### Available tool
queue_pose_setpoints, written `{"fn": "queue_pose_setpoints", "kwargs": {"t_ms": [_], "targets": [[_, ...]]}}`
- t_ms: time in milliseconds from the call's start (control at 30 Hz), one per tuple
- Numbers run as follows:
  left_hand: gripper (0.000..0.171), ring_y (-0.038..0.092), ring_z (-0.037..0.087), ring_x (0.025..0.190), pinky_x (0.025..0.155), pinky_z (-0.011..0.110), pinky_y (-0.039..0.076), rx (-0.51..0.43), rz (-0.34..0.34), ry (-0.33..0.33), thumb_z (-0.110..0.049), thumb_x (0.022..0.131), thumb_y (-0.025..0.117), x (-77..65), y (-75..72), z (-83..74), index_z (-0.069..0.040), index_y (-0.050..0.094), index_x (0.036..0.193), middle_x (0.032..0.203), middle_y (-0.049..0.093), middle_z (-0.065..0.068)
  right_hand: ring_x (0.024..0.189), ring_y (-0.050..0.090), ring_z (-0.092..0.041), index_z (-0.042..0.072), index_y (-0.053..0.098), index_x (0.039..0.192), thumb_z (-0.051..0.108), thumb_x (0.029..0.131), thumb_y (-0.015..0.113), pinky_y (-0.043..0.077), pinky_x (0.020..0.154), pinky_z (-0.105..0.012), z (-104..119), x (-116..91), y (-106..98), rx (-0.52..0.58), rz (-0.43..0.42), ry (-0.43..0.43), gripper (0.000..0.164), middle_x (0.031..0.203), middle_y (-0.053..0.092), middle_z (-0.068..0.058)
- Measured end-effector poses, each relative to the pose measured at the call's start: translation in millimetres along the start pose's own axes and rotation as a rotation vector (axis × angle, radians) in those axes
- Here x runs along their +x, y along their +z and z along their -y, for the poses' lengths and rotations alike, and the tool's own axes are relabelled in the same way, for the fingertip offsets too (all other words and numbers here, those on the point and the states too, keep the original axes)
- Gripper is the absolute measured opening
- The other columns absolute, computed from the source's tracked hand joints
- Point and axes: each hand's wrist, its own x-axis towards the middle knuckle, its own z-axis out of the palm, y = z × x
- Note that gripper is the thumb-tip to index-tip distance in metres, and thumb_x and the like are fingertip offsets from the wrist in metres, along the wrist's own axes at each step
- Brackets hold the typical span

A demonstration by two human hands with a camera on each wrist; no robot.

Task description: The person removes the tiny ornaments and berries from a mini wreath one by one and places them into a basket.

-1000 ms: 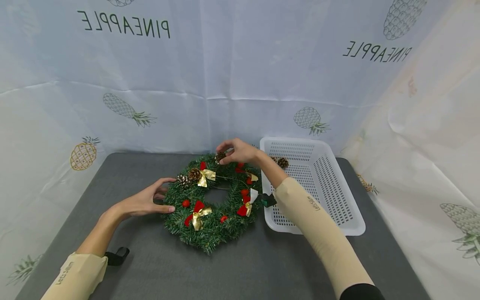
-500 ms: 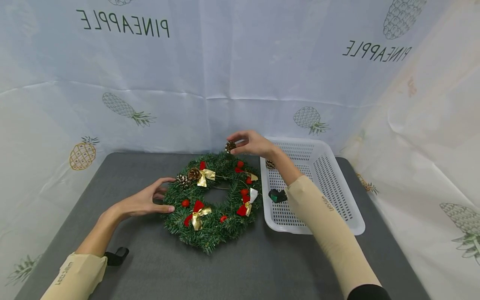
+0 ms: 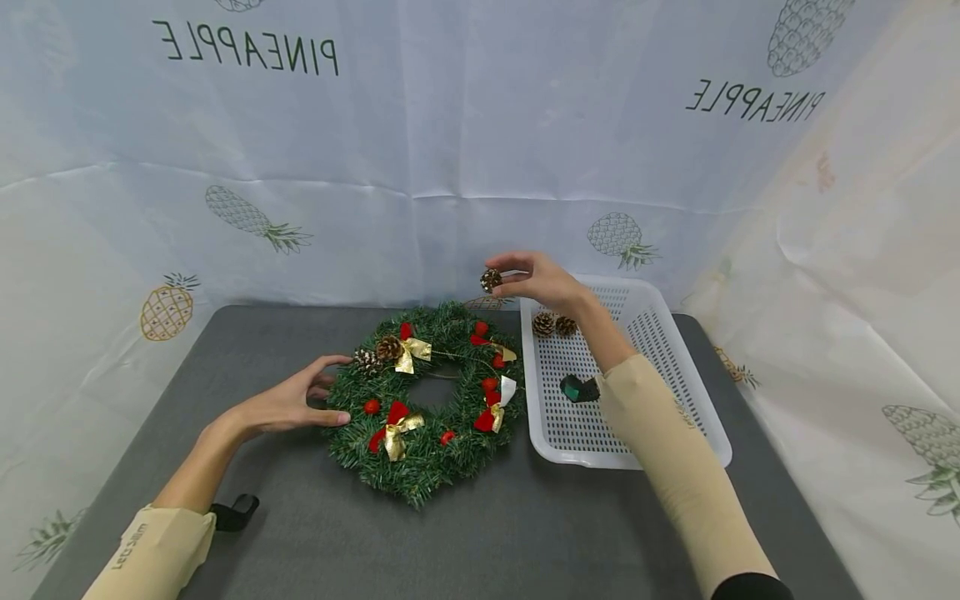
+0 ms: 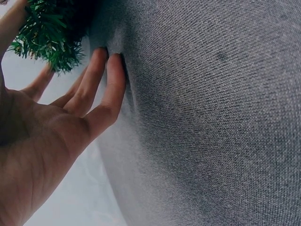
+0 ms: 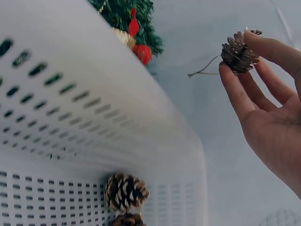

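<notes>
My right hand [image 3: 543, 283] pinches a small brown pine cone [image 3: 491, 281] between thumb and fingertips, raised by the basket's far left corner. In the right wrist view a thin string loop [image 5: 204, 71] trails from this pine cone [image 5: 239, 54]. A green wreath [image 3: 420, 475] lies flat on the table, with red and gold bows [image 3: 396, 431], red balls [image 3: 372, 407] and two pine cones [image 3: 378, 354] at its upper left. My left hand [image 3: 288, 400] rests at the wreath's left edge, thumb and fingers spread. In the left wrist view its relaxed fingers [image 4: 113, 92] touch the grey cloth.
Right of the wreath stands a white perforated basket [image 3: 693, 392]. Two pine cones [image 3: 553, 325] lie in its far left corner. A black strap [image 3: 579, 388] hangs from the right wrist over the basket. Behind the grey table [image 3: 480, 542] hangs a pineapple-print curtain [image 3: 480, 150].
My right hand has carried the pine cone from over the wreath's top edge rightward and up toward the basket's corner. My left hand and the wreath have stayed in place.
</notes>
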Motion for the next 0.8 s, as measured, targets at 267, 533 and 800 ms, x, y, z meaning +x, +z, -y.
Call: {"fn": "queue_pose_setpoints", "kwargs": {"t_ms": [267,533,800], "targets": [[0.097,0.042,0.067,0.148,0.105,0.068,0.056,-0.002,0.001,-0.011,-0.032,0.100,0.081,0.1,0.1,-0.6,-0.014,0.018,0.172,0.169,0.027,0.043,0.152,0.052,-0.036,0.003,0.051,0.159,0.000,0.103,0.068,0.042,0.130,-0.052,-16.5,-14.7,-22.9,0.039,-0.065,0.026,0.059,0.170,0.047,-0.010],[0.097,0.042,0.067,0.148,0.104,0.068,0.056,0.001,-0.002,-0.002,-0.031,0.100,0.080,-0.6,0.9,-0.2,-0.013,0.019,0.172,0.168,0.027,0.044,0.152,0.051,-0.034,0.004,0.050,0.159,-0.006,0.103,0.061,0.050,0.124,-0.045,-32.6,-27.4,-44.4,0.063,-0.116,0.059,0.059,0.171,0.044,-0.010],[0.097,0.042,0.067,0.148,0.104,0.069,0.056,-0.001,-0.003,-0.002,-0.032,0.100,0.081,0.0,0.7,0.5,-0.013,0.019,0.172,0.168,0.027,0.043,0.137,0.063,-0.021,0.004,0.054,0.157,-0.006,0.105,0.059,0.049,0.125,-0.048,-48.6,-42.9,-59.3,0.039,-0.147,0.084,0.053,0.170,0.046,-0.011]]}}
